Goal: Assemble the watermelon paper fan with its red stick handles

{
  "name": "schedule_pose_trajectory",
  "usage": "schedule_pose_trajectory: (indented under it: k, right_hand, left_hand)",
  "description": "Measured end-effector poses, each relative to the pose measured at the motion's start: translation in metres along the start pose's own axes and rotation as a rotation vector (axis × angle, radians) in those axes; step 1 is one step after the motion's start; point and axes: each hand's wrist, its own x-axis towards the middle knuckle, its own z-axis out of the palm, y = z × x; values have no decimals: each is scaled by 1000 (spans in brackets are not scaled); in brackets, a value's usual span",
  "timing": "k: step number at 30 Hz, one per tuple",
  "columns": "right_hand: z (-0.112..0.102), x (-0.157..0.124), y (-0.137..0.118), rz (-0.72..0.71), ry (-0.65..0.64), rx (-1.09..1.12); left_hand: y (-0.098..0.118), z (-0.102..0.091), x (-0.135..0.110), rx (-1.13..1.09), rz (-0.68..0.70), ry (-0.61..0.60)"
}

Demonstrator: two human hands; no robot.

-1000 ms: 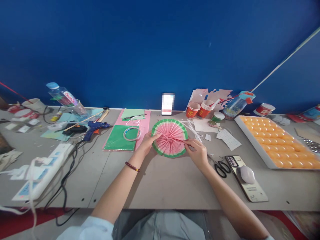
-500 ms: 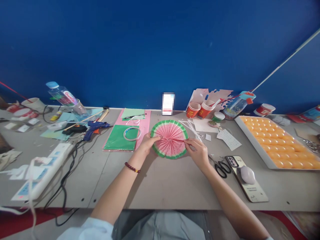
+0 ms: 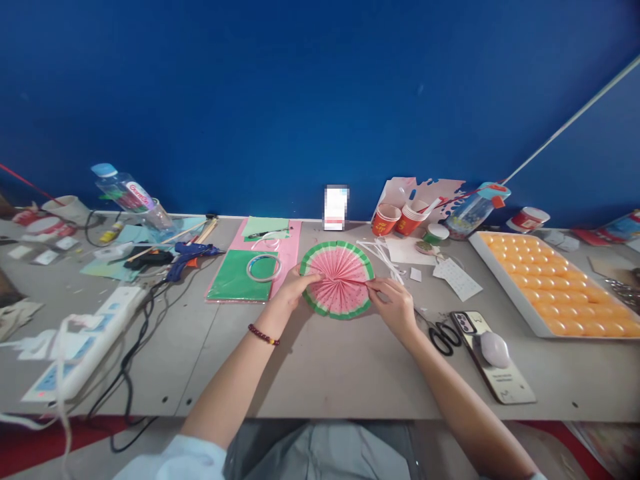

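Observation:
A round pleated paper fan (image 3: 340, 297), pink with dark specks and a green rim like a watermelon slice, is spread open between my hands above the table. My left hand (image 3: 296, 288) grips its left edge, the thumb lying across the pleats and the other fingers hidden behind. At the right edge, my right hand (image 3: 393, 301) pinches a fold of the fan between thumb and fingertips. To the left lie a roll of tape (image 3: 263, 257) and a green paper pack (image 3: 240, 277). White strips (image 3: 383, 257) lie just beyond my right hand.
Black-handled scissors (image 3: 444, 339) and a phone (image 3: 493, 360) with a white case on it lie at right, near a tray of orange balls (image 3: 555, 283). A blue glue gun (image 3: 187, 259), cables and a power strip (image 3: 93, 340) occupy the left. Red paper cups (image 3: 386, 220) stand behind.
The fan and my right hand have shifted very slightly left. Both hands keep the same hold on the fan.

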Motion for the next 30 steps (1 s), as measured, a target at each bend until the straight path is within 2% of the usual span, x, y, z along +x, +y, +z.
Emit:
schedule_pose_trajectory:
  k: [4, 8, 12, 16, 19, 23, 30]
  right_hand:
    - [0, -1, 0, 59, 13, 30]
    - [0, 0, 0, 158, 43, 78]
    - [0, 0, -1, 256, 81, 111]
    - [1, 0, 0, 381, 104, 121]
    - [3, -1, 3, 470, 100, 142]
    - [6, -2, 7, 482, 33, 173]
    - [10, -2, 5, 415, -111, 155]
  left_hand:
    - [2, -2, 0, -26, -47, -50]
    - [6, -5, 1, -207, -99, -161]
    - [7, -5, 5, -435, -152, -158]
    - [1, -2, 5, -532, -183, -162]
    - [-4, 0, 3, -508, -162, -205]
    - [-6, 3, -1, -383, -75, -266]
    - [-2, -2, 2, -271, -13, -187]
